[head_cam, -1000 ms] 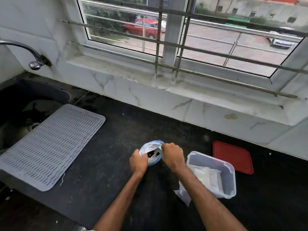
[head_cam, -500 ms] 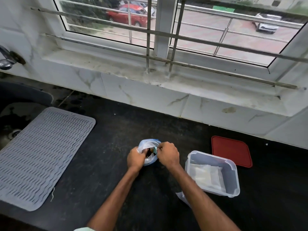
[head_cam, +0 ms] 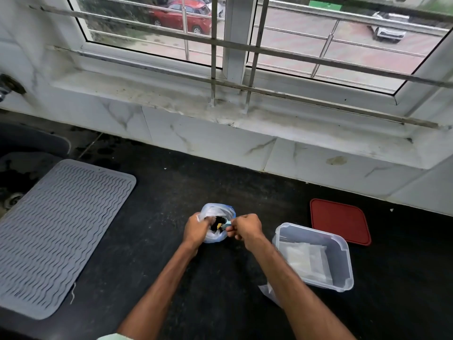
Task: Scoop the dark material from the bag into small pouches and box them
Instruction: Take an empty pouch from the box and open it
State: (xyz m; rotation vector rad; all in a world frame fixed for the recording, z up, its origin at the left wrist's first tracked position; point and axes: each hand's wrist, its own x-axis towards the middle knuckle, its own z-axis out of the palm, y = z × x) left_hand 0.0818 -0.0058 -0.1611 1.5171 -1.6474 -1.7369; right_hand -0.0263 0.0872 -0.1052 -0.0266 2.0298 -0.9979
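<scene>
Evidently, the scoop was held at the bag's mouth, with the bag steadied from its left side.

The bag (head_cam: 212,238) was stood on the worktop (head_cam: 159,217), with the left grip (head_cam: 196,229) closed round its left rim. Just right of the bag, the right grip (head_cam: 246,228) was pinched on the pale blue scoop (head_cam: 226,224). The scoop's long axis ran leftward from that grip into the bag, and its tip was set among the dark material (head_cam: 219,221). Right of the bag and nearer the person, the clear box (head_cam: 344,266) was seen with flat pale pouches (head_cam: 306,258) laid inside; whether they were filled could not be told. The red lid (head_cam: 339,220) was set farther right of the bag.
</scene>
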